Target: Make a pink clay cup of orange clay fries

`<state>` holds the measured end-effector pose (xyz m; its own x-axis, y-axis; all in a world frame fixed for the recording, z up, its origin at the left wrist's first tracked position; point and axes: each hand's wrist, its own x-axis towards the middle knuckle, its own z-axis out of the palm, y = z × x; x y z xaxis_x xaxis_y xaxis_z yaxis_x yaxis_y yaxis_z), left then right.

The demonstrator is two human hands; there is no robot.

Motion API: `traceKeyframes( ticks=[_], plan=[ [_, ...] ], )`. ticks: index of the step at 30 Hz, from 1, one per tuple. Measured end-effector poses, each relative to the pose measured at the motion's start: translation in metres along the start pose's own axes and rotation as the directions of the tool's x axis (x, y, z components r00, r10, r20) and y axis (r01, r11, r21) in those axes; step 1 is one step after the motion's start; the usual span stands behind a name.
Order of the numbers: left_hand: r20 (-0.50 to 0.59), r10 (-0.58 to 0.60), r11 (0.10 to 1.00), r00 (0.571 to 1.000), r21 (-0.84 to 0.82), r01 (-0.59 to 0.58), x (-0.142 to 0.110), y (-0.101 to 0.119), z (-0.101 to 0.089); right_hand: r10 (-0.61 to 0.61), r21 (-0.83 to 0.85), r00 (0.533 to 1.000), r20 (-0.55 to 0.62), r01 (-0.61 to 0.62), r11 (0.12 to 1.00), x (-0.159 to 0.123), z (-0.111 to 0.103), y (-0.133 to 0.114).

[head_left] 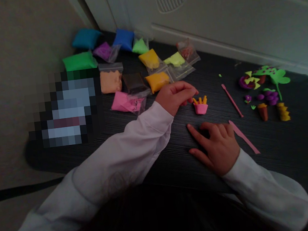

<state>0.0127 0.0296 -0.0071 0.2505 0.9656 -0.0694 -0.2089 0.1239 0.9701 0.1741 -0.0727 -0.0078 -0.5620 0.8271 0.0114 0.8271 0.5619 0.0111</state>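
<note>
**Pink cup (201, 109) of fries (200, 100) stands close under a bent left hand (188, 97)**

Toward the left end of the surface (298, 150), bags of colored clay lie in a loose cluster, the pink bag (127, 103) and orange bag (157, 82) nearest the left sleeve (144, 131). A careless sweep of that arm could drag these two along.

The left hand has its fingers bent and thumb drawn in; I cannot tell whether it pinches anything or touches the fries. A downward slip there could bend or dislodge them, while a sideways knock could tip the cup, since its base looks narrower than its top.

The cup sits upright near the middle of the surface, between the back and front edges. It is bright pink and looks soft, with yellow-orange sticks of uneven height poking out, some leaning.

The right hand (216, 141) rests lower down, thumb and forefinger spread, the other fingers curled. Just beside its knuckles lies a pink knife (245, 137), which a shift of the hand could push. Beyond a pink rod (232, 100), toward the right edge, small models such as a cone (263, 113) and grapes (271, 96) lie well clear.
</note>
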Motion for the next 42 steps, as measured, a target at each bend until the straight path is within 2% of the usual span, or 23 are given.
traceKeyframes(
  ticks=[6,11,15,20,24,29,33,38,42],
  plan=[
    [0.007,-0.01,1.0,1.0,0.006,0.01,-0.0001,0.0004,-0.0004,-0.055,0.004,0.998,0.029,0.055,0.998,-0.0008,0.0005,-0.0025],
    [0.005,0.004,1.0,1.0,0.001,-0.004,0.0002,0.0007,-0.0001,0.016,-0.011,1.0,0.001,-0.016,1.0,-0.0009,0.0005,-0.001],
    [0.009,0.002,1.0,1.0,-0.02,-0.002,0.0001,0.0011,0.0004,-0.059,0.039,0.998,-0.01,0.06,0.997,-0.0016,0.0006,-0.0019],
    [0.002,-0.01,1.0,1.0,-0.003,0.01,0.0001,0.0012,0.0005,0.021,0.015,0.999,-0.048,-0.021,1.0,-0.0026,0.0008,-0.0027],
    [0.006,-0.006,1.0,1.0,0.01,0.006,0.0008,-0.0008,-0.0006,-0.021,0.049,0.998,-0.058,0.024,0.998,-0.0029,0.0011,-0.0036],
    [0.009,0.008,1.0,1.0,0.01,-0.008,0.0003,-0.0013,-0.0009,0.068,0.031,0.995,-0.066,-0.066,0.997,-0.0018,0.0019,-0.0041],
    [0.003,-0.009,1.0,1.0,0.014,0.009,-0.0004,0.0,-0.0005,-0.007,0.057,0.999,-0.041,0.009,0.998,-0.0017,0.002,-0.0035],
    [0.003,0.009,1.0,1.0,0.015,-0.009,-0.0002,-0.0002,-0.0003,0.049,0.001,0.999,-0.003,-0.049,0.999,-0.0032,0.0003,-0.003],
    [0.002,-0.004,1.0,1.0,-0.006,0.004,0.0005,-0.0005,-0.0004,-0.004,0.031,1.0,0.0,0.004,1.0,-0.0041,-0.0005,-0.0051]
  ],
)
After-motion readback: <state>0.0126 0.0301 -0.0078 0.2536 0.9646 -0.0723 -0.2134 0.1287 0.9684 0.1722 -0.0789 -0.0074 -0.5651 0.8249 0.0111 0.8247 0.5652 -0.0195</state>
